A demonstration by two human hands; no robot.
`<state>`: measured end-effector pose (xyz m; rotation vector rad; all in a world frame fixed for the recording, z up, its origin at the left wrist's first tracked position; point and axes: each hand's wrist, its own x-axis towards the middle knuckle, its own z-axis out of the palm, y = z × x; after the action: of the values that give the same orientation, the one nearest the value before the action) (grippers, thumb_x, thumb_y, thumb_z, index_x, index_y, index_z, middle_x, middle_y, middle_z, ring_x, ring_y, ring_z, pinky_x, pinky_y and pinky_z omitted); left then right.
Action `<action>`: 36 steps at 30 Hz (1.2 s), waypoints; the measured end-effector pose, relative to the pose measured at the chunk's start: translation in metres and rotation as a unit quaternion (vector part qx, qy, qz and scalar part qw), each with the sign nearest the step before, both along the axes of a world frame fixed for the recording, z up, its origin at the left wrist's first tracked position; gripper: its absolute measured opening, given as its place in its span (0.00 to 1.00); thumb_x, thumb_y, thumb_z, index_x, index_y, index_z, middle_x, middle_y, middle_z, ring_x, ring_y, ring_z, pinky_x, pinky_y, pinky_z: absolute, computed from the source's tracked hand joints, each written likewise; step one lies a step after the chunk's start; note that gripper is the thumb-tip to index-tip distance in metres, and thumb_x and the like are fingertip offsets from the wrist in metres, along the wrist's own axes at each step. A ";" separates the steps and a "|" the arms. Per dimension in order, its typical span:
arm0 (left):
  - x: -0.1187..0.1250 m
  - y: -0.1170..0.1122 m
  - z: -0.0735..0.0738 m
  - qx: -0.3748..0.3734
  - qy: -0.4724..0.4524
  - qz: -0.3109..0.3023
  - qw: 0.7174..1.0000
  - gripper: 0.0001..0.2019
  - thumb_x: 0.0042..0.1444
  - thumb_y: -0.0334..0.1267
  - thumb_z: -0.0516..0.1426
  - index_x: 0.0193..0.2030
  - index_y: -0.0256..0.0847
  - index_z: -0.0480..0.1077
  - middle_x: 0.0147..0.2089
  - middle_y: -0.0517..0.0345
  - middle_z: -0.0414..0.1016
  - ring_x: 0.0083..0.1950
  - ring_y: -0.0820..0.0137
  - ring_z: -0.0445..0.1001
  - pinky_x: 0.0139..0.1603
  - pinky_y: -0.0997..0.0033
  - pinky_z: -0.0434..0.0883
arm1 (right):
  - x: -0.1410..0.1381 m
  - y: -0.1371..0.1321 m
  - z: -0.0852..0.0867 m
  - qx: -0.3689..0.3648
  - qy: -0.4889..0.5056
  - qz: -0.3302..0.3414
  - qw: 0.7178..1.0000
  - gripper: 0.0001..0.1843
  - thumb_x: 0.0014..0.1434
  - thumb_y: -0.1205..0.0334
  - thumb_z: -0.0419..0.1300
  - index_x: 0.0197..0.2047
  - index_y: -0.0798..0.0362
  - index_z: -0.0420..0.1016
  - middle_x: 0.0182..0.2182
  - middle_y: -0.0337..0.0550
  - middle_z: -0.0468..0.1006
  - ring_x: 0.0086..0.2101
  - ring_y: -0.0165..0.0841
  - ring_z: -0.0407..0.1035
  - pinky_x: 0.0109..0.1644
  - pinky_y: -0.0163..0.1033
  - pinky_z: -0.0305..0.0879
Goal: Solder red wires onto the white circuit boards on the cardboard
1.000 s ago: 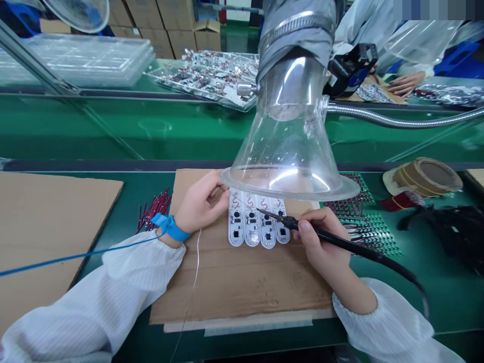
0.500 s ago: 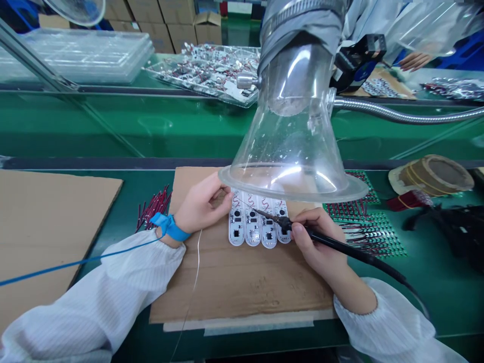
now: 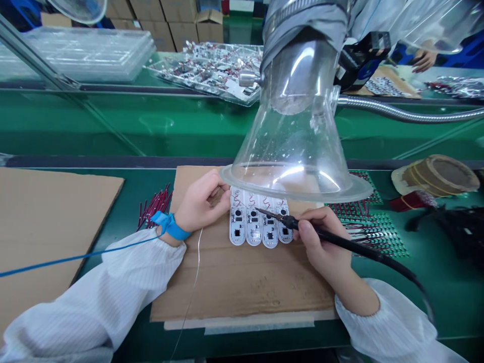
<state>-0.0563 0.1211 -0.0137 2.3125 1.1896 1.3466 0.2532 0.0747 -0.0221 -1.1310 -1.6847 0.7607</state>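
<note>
My left hand (image 3: 204, 199), with a blue wrist strap (image 3: 172, 227) on it, is pinched closed on thin solder wire (image 3: 197, 259). The wire trails below the palm across the cardboard; its end near the fingertips is hard to see. In my right hand (image 3: 325, 242) is a black soldering iron (image 3: 302, 225), held like a pen. Its tip points left over a row of several white, round-ended circuit boards (image 3: 253, 233) with short red wires. Whether the tip touches a board I cannot tell. The boards' far ends are hidden by the clear hood and my left fingers.
A clear fume hood (image 3: 291, 146) hangs low above the boards. Red wires (image 3: 155, 206) lie left of the cardboard mat (image 3: 242, 287). Green boards with wires (image 3: 381, 234) and a round tape-wrapped container (image 3: 434, 175) are at right. Behind the ledge, a co-worker's hand (image 3: 424, 59) shows.
My right hand and the soldering iron have shifted slightly right. My left hand stays almost in place. The co-worker's hand in the background has changed pose.
</note>
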 end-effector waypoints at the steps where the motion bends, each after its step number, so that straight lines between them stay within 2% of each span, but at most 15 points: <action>1: 0.000 0.000 0.000 0.003 -0.001 -0.001 1.000 0.07 0.67 0.29 0.57 0.38 0.43 0.67 0.29 0.69 0.60 0.27 0.75 0.58 0.28 0.73 0.58 | 0.000 0.000 0.000 -0.003 -0.009 0.004 1.000 0.07 0.75 0.53 0.68 0.46 0.45 0.79 0.31 0.37 0.82 0.26 0.32 0.77 0.29 0.36 0.75; 9: 0.002 0.001 -0.002 0.010 -0.005 -0.020 1.000 0.07 0.68 0.28 0.57 0.38 0.43 0.66 0.29 0.69 0.59 0.27 0.76 0.58 0.28 0.74 0.57 | -0.002 0.000 -0.002 -0.005 -0.038 0.029 0.999 0.05 0.75 0.54 0.69 0.48 0.44 0.79 0.32 0.36 0.84 0.28 0.31 0.80 0.33 0.35 0.78; 16: 0.002 0.001 -0.003 -0.001 -0.004 -0.034 0.999 0.08 0.67 0.27 0.58 0.38 0.43 0.66 0.29 0.69 0.58 0.28 0.75 0.58 0.29 0.72 0.58 | -0.002 -0.001 0.000 -0.001 -0.063 0.038 0.997 0.04 0.74 0.56 0.69 0.47 0.43 0.79 0.34 0.35 0.85 0.30 0.31 0.81 0.32 0.33 0.77; 22: 0.001 -0.002 0.000 -0.021 0.006 -0.013 1.000 0.06 0.68 0.29 0.57 0.40 0.43 0.67 0.30 0.68 0.60 0.28 0.74 0.59 0.29 0.72 0.59 | -0.002 0.000 -0.001 0.014 -0.080 0.033 0.996 0.05 0.74 0.55 0.69 0.47 0.44 0.79 0.34 0.36 0.85 0.30 0.32 0.81 0.32 0.34 0.77; 30: 0.006 0.001 -0.006 0.020 0.019 -0.031 0.999 0.11 0.65 0.25 0.58 0.37 0.45 0.62 0.30 0.69 0.54 0.28 0.75 0.56 0.28 0.72 0.55 | -0.003 0.000 0.002 0.004 -0.099 0.039 0.994 0.05 0.74 0.54 0.68 0.47 0.43 0.79 0.35 0.37 0.86 0.32 0.33 0.83 0.34 0.35 0.78; 33: 0.006 0.000 -0.001 0.005 0.028 -0.025 0.999 0.09 0.66 0.26 0.58 0.39 0.44 0.64 0.30 0.69 0.56 0.28 0.75 0.57 0.28 0.73 0.56 | -0.003 0.000 0.001 0.009 -0.099 0.040 0.994 0.06 0.74 0.54 0.68 0.46 0.44 0.79 0.35 0.38 0.86 0.31 0.34 0.82 0.33 0.36 0.77; 36: -0.004 0.000 0.011 -0.027 0.057 -0.037 0.997 0.06 0.67 0.27 0.57 0.42 0.43 0.67 0.32 0.67 0.60 0.28 0.75 0.58 0.29 0.73 0.59 | 0.000 -0.001 -0.002 0.010 -0.081 0.029 0.996 0.07 0.74 0.53 0.68 0.46 0.45 0.79 0.34 0.39 0.85 0.30 0.34 0.82 0.32 0.37 0.77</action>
<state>-0.0606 0.1209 -0.0024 2.3971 1.1459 1.1585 0.2530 0.0742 -0.0243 -1.1603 -1.8630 0.7012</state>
